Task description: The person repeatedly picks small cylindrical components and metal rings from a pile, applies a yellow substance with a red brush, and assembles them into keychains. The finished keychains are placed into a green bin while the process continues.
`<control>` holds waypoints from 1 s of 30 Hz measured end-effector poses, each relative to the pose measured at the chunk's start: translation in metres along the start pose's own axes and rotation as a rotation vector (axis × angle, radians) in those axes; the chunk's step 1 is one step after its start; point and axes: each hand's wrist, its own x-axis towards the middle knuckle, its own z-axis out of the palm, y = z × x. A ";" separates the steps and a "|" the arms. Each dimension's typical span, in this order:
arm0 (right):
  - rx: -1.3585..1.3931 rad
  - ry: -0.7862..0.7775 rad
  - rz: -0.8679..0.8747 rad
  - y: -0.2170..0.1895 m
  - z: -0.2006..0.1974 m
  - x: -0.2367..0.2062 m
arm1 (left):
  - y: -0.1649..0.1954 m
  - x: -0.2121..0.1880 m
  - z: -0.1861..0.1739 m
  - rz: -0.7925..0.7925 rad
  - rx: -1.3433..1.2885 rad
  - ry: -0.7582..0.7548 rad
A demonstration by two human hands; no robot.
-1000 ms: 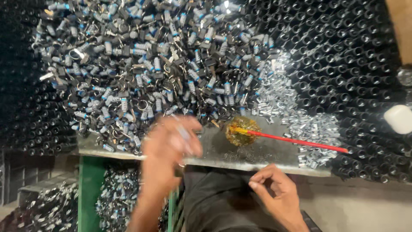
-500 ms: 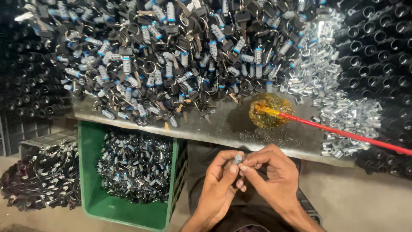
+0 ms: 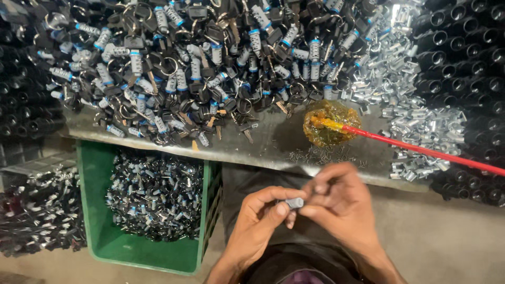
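— Where are your hands sitting?
— Below the grey metal tabletop, both curling inward over your lap.
— And the fingers?
— Your left hand and right hand are pinching one small grey metal cylinder between closed fingertips.

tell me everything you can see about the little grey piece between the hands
The small grey cylinder looks like metal, short and stubby with a ribbed or stepped side. It lies roughly level, pinched between the left hand thumb and fingers and the right hand fingertips, held over the person's lap, just below the edge of the workbench. Finer detail is too blurred to tell.
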 end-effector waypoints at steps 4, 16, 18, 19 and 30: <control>0.008 0.281 -0.186 -0.030 -0.011 0.014 | 0.025 0.001 0.009 0.058 0.117 0.028; -0.950 0.372 -0.510 -0.089 0.000 0.029 | 0.013 0.070 0.014 0.190 -0.241 -0.027; -0.797 0.407 -0.475 -0.087 -0.007 0.026 | 0.012 0.075 0.013 0.176 -0.340 -0.036; -0.711 0.431 -0.450 -0.086 -0.011 0.023 | 0.011 0.076 0.013 0.153 -0.365 -0.022; -0.792 0.401 -0.373 -0.072 -0.021 0.030 | 0.001 0.066 0.010 0.086 -0.486 -0.170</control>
